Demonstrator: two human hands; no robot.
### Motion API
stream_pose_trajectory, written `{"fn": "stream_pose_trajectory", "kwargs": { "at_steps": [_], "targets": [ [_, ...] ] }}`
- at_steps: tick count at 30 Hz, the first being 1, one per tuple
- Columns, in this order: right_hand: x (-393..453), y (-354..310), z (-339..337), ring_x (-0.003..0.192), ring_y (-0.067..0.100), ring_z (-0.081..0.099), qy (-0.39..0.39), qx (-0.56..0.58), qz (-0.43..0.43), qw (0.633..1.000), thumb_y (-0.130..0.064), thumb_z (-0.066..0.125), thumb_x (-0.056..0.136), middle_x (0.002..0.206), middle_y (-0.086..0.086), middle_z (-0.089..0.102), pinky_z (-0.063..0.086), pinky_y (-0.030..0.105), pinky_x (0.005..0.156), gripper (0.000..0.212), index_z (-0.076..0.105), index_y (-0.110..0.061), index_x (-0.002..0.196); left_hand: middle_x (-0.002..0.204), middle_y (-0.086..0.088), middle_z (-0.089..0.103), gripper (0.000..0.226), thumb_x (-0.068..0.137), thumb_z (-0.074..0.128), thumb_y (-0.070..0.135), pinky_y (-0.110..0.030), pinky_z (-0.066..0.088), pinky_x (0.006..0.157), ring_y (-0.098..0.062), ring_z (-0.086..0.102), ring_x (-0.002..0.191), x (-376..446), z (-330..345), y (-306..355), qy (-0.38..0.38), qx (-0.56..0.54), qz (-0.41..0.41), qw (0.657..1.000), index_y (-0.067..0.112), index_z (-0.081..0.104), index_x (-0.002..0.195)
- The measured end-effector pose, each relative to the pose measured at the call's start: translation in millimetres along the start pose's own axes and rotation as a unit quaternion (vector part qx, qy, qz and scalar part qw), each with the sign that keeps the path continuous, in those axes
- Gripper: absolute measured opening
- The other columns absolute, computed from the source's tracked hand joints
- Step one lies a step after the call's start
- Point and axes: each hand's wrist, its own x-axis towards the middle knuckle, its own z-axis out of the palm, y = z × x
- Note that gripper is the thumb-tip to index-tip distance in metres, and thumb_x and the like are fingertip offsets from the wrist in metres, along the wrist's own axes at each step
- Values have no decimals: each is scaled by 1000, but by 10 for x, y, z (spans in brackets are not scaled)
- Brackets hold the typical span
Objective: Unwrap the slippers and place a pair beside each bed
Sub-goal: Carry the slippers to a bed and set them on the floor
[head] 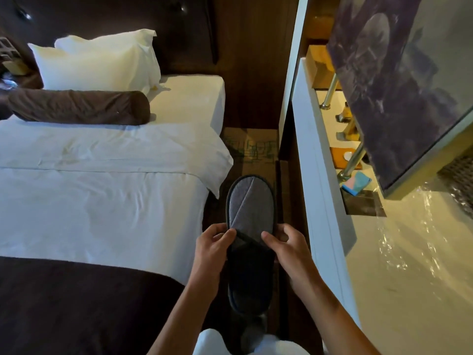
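Both hands grip grey felt slippers [249, 226] at mid-sides: left hand [212, 248], right hand [289, 248] | light, soft, floppy; pinch edges | white bed [102, 201] left of hands

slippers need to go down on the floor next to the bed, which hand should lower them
Left. The left hand grips the slippers' edge on the bed side; the right hand holds the side toward the white wall.

Both bare forearms reach forward, just right of the bed [102, 201]. The left hand [212, 245] and right hand [286, 245] pinch the slipper [250, 226] at mid-length, thumbs on top.
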Motion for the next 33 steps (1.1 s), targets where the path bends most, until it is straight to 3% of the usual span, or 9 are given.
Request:
{"fn": "stream_pose_trajectory", "kwargs": {
  "at_steps": [4,7,11,16,19,24,29,33],
  "targets": [
    [592,-421,-144,118,15,55,10,1,-24,1000,-50,64,87,140,-1,54,52,30,93,62,46,-24,141,77,-4,75,11,91,66,19,-23,54,54,-16,74,69,559,281,339,-6,-1,7,1000,12,70,100],
    [952,-686,-202,125,20,53,22,-1,-30,999,-49,63,88,143,0,51,51,34,97,64,45,-22,143,77,-7,74,12,91,66,18,-25,53,54,-20,72,71,925,431,543,-15,-9,13,1000,9,72,98],
    [1426,-962,-190,116,16,55,26,5,-29,999,-45,64,89,138,1,55,51,23,83,59,48,-19,140,63,0,71,8,92,66,15,-23,49,47,-14,68,59,1429,555,763,-21,-9,16,1000,10,71,89],
    [2039,-1255,-81,122,22,58,47,13,-25,999,-42,68,86,136,5,59,52,38,98,59,52,-17,137,62,-3,70,12,90,67,12,-32,52,58,-23,65,63,2160,642,989,-30,-10,12,999,2,71,95],
    [2481,-1508,2,122,23,58,59,11,-24,998,-41,69,86,137,5,59,52,41,100,59,52,-16,137,66,-8,71,8,89,67,12,-40,52,67,-29,66,70,2657,707,1202,-46,-8,13,999,9,73,85],
    [3194,-2005,151,117,14,57,79,14,-27,996,-35,67,89,134,-3,58,49,20,82,54,51,-15,137,52,3,65,12,92,63,8,-20,46,43,-7,61,46,3464,782,1709,-73,33,33,996,9,69,81],
    [3803,-2454,275,123,20,57,93,35,-20,995,-36,67,89,139,1,57,54,36,96,57,49,-19,140,83,-11,73,12,91,66,16,-33,57,67,-23,71,80,4139,814,2207,-109,63,43,991,8,71,100],
    [4188,-2670,278,118,20,60,81,51,-27,995,-33,66,90,134,3,60,56,36,94,53,50,-19,138,94,-20,74,21,89,70,20,-47,59,82,-32,73,90,4503,915,2361,-101,62,31,992,6,68,105]
  ]
}}
